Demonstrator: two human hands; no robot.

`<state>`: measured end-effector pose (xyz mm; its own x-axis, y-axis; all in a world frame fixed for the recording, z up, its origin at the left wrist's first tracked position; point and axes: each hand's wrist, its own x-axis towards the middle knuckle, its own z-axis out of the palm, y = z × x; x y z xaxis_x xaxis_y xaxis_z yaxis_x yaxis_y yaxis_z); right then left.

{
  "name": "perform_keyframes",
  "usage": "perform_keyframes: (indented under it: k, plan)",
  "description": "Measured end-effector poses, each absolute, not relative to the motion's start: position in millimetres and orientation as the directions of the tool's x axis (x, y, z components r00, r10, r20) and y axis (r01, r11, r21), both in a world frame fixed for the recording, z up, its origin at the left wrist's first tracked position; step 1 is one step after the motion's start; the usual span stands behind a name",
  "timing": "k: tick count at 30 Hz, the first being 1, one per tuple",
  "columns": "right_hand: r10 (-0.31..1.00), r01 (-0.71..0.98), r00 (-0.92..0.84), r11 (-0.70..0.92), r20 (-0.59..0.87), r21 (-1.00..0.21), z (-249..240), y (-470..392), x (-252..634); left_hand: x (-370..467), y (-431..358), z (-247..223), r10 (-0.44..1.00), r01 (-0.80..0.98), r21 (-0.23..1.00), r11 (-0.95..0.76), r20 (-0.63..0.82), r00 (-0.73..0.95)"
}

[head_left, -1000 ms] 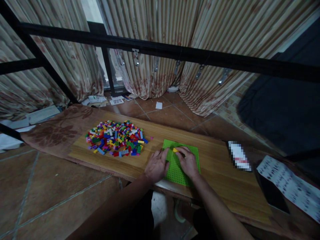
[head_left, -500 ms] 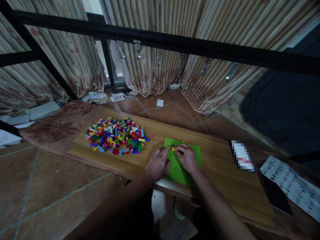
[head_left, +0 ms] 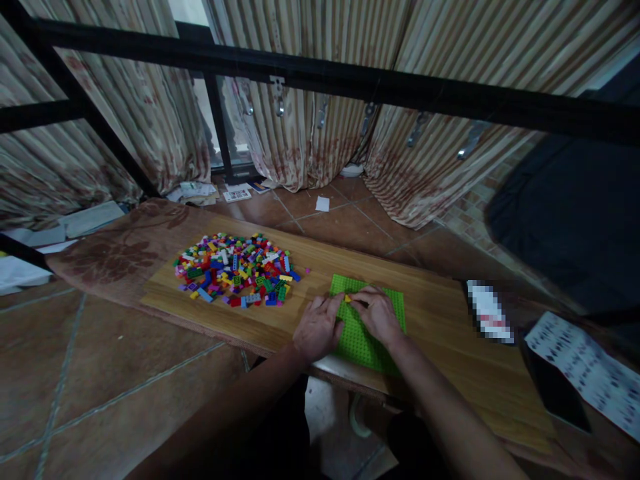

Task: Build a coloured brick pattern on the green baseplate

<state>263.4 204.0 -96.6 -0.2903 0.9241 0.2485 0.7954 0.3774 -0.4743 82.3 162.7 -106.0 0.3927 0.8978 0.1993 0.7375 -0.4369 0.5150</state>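
A green studded baseplate (head_left: pixel 370 340) lies on the wooden board, partly under both hands. Near its upper left part is a small yellow-orange brick (head_left: pixel 348 298). My right hand (head_left: pixel 377 313) pinches this brick between thumb and fingertips. My left hand (head_left: pixel 319 327) rests over the plate's left edge, its fingers pointing toward the brick and its thumb apart from them; nothing shows in it. To the left of the hands, a large pile of mixed coloured bricks (head_left: pixel 240 270) is spread on the board.
The wooden board (head_left: pixel 440 333) lies on a brown patterned cloth (head_left: pixel 120 250). A blurred white packet (head_left: pixel 490 312) and a printed sheet (head_left: pixel 583 363) are at the right. A black rail (head_left: pixel 320 72) with metal hooks crosses in front of striped curtains.
The view has shifted slightly, so everything sits a little further right. Both hands keep nearly the same place over the plate, with the brick still at the right fingertips.
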Motion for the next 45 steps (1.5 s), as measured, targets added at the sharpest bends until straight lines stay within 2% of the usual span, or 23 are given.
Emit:
perform_keyframes:
  k: [7,14,19,22,29,35,45]
  plan:
    - [0.951,0.782,-0.282,0.306,0.131,-0.544,-89,212,263,89,165,-103,0.880,0.758,0.447,-0.475,0.216,0.423]
    - [0.964,0.732,-0.262,0.235,0.055,-0.640,-99,224,270,94,175,-101,0.878,0.777,0.412,-0.476,0.171,0.447]
    - [0.971,0.678,-0.233,0.200,0.050,-0.707,-102,221,268,93,177,-98,0.876,0.774,0.417,-0.476,0.152,0.457]
    - [0.976,0.665,-0.204,0.193,0.073,-0.722,-103,218,269,92,174,-99,0.875,0.770,0.417,-0.483,0.191,0.445]
    - [0.983,0.724,-0.101,0.179,0.154,-0.666,-109,209,275,88,170,-104,0.875,0.753,0.446,-0.484,0.252,0.414]
    - [0.970,0.769,-0.152,0.237,0.190,-0.594,-110,207,265,88,172,-108,0.876,0.728,0.487,-0.483,0.263,0.405]
    - [0.966,0.771,-0.189,0.259,0.179,-0.582,-110,203,268,88,169,-109,0.882,0.724,0.503,-0.472,0.261,0.393]
